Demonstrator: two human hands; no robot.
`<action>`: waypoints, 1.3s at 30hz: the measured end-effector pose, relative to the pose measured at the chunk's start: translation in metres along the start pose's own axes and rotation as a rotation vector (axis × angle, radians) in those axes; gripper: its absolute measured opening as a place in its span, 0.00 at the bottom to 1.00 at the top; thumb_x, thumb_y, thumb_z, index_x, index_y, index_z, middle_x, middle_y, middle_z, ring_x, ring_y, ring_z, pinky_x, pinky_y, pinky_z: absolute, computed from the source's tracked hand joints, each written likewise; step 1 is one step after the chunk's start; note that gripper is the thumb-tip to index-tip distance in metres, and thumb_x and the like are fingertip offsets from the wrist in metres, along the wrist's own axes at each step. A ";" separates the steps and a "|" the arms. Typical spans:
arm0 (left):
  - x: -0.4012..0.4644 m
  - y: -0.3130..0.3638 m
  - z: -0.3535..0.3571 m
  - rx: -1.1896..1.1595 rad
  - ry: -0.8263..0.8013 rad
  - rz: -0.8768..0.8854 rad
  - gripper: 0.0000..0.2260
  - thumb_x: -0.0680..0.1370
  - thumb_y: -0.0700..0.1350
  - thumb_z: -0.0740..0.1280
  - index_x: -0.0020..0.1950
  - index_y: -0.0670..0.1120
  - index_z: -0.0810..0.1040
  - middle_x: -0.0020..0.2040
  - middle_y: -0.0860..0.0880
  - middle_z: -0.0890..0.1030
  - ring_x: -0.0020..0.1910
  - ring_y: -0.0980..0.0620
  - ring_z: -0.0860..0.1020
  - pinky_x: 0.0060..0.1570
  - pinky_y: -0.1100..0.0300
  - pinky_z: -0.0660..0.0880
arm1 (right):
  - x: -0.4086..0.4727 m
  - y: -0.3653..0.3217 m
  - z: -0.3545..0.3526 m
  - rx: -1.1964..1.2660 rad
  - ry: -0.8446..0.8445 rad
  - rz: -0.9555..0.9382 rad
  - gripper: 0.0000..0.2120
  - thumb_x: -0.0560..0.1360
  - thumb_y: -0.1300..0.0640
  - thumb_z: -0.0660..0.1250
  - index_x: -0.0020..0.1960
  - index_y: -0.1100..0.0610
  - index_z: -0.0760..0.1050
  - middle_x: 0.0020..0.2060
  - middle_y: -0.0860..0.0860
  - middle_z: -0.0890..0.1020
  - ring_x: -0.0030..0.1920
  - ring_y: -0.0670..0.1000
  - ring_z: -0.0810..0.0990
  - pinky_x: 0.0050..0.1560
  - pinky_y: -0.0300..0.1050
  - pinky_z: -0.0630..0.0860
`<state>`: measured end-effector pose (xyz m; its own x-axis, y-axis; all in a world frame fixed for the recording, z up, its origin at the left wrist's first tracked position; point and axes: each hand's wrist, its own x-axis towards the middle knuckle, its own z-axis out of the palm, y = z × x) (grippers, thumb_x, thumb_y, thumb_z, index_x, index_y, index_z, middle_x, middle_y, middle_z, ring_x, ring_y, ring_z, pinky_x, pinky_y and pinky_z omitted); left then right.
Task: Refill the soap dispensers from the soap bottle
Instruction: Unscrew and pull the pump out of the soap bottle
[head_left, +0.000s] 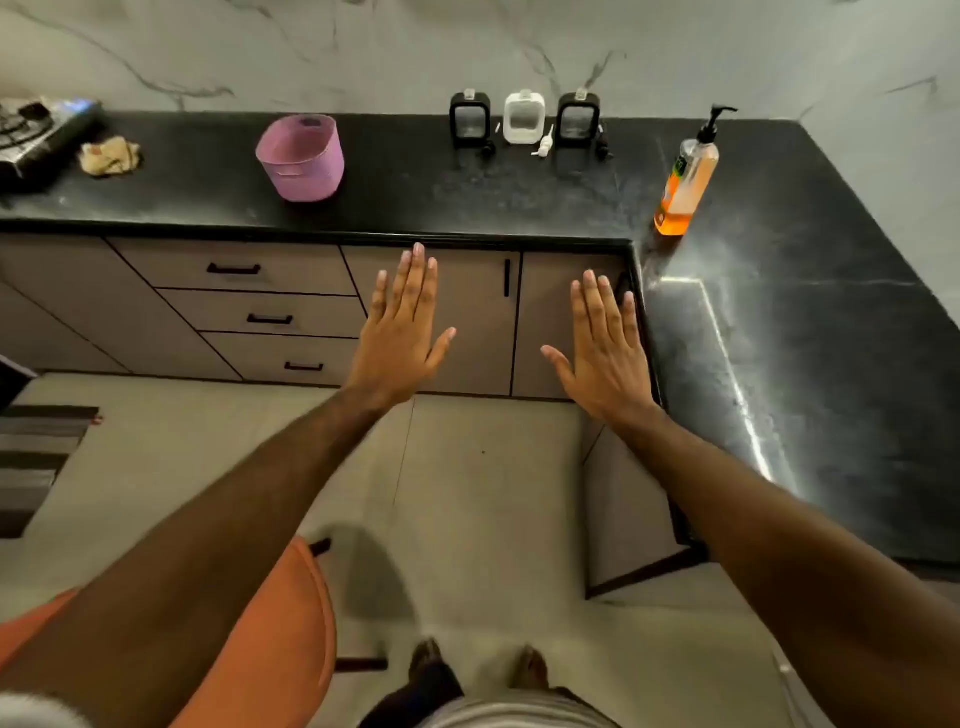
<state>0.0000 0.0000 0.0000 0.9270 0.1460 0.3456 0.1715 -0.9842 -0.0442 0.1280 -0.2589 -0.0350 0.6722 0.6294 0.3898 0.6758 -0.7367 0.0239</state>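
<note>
Three small soap dispensers stand in a row against the back wall: a black dispenser (469, 119), a white dispenser (524, 117) and a second black dispenser (577, 118). Their pump tops lie on the counter just in front, including a white pump (544, 143). The soap bottle (685, 179), clear with orange liquid and a black pump, stands at the counter's inner corner to the right. My left hand (402, 332) and my right hand (605, 343) are held out flat in front of the cabinets, fingers straight, holding nothing.
The black stone counter (415, 192) runs along the wall and turns toward me on the right. A pink basket (302, 156), a crumpled cloth (110, 155) and a gas stove (36, 132) sit to the left. An orange stool (270, 649) stands beside my left arm.
</note>
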 end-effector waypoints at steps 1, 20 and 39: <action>0.000 0.003 0.002 0.003 0.000 -0.013 0.36 0.83 0.59 0.50 0.82 0.40 0.42 0.83 0.40 0.42 0.82 0.44 0.41 0.80 0.44 0.45 | 0.001 0.000 0.001 -0.009 0.009 -0.004 0.41 0.82 0.35 0.53 0.82 0.62 0.46 0.82 0.59 0.49 0.82 0.58 0.46 0.81 0.61 0.46; 0.161 -0.080 0.072 -0.056 0.007 0.069 0.36 0.83 0.58 0.52 0.82 0.40 0.42 0.83 0.40 0.41 0.82 0.45 0.41 0.80 0.43 0.46 | 0.162 0.024 0.073 -0.069 0.006 0.072 0.41 0.81 0.36 0.53 0.82 0.62 0.46 0.82 0.59 0.48 0.82 0.57 0.45 0.81 0.60 0.46; 0.359 -0.145 0.159 -0.052 -0.017 0.160 0.37 0.83 0.58 0.54 0.82 0.39 0.42 0.83 0.41 0.40 0.82 0.45 0.41 0.80 0.44 0.47 | 0.334 0.065 0.163 -0.116 -0.026 0.129 0.40 0.81 0.37 0.51 0.82 0.62 0.46 0.82 0.59 0.48 0.82 0.58 0.46 0.80 0.63 0.49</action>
<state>0.3612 0.2109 -0.0189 0.9468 -0.0121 0.3216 0.0038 -0.9988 -0.0488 0.4456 -0.0567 -0.0532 0.7598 0.5327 0.3727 0.5450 -0.8344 0.0815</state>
